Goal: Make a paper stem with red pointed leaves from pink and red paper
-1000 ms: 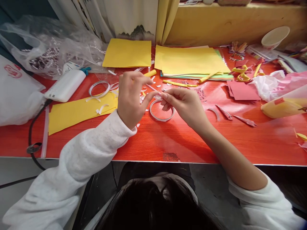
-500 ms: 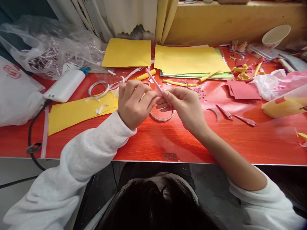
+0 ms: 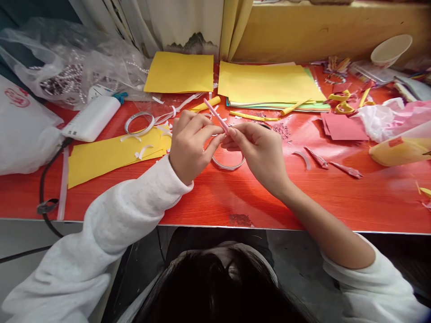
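A thin pink rolled paper strip (image 3: 215,114) slants up and to the left between my hands, above the red table. My right hand (image 3: 264,154) pinches its lower end between thumb and fingers. My left hand (image 3: 195,143) has its thumb and index fingertips closed at the same strip, touching it close to the right fingertips. Beneath the hands lies a roll of white tape (image 3: 229,168), partly covered by them. A second tape roll (image 3: 138,123) rests left of my left hand, among curled white strips.
Yellow paper sheets (image 3: 269,83) are stacked at the back, and yellow strips (image 3: 101,159) lie at the left. A white power bank (image 3: 90,119) with a black cable sits beside plastic bags (image 3: 27,130). To the right are yellow-handled scissors (image 3: 343,106), red paper squares (image 3: 345,127) and pointed paper pieces (image 3: 345,169).
The pink strip's lower end is now more covered by my right fingers, which have curled in closer. My left fingers have shifted slightly and spread a little. The view has moved slightly.
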{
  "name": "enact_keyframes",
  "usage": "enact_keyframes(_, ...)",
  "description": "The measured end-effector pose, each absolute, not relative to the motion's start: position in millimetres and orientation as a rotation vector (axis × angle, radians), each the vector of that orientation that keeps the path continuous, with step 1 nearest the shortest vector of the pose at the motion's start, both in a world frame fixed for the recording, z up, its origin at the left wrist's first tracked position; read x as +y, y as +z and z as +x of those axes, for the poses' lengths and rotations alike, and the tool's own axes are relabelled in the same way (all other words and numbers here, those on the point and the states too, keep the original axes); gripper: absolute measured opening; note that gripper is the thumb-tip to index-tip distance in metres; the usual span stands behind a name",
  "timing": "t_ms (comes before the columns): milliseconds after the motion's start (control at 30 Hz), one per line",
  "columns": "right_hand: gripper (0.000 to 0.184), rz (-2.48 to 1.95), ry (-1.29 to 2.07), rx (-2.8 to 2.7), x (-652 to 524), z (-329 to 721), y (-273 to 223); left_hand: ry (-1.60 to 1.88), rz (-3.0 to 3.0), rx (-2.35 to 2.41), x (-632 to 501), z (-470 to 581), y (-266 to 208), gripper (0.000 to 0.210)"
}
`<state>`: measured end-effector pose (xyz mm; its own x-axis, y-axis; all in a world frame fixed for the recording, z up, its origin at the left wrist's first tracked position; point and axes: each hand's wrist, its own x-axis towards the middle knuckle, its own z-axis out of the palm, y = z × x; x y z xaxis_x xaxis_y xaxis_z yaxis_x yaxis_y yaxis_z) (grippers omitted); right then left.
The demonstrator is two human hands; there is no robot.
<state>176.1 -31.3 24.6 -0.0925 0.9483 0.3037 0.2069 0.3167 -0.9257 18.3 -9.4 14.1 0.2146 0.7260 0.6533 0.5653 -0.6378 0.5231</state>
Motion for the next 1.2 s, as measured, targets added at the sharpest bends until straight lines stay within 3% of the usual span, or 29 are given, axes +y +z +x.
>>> enact_keyframes(300,0.035,-1.05,1.04,-1.491,-29,181,33,1.274,1.798,1.101,-6,19,28,0.017)
enact_keyframes(1200,0.027,-1.13,0.726,-1.695,-29,181,28,1.218,1.717,1.073,-7,21,25,0.011)
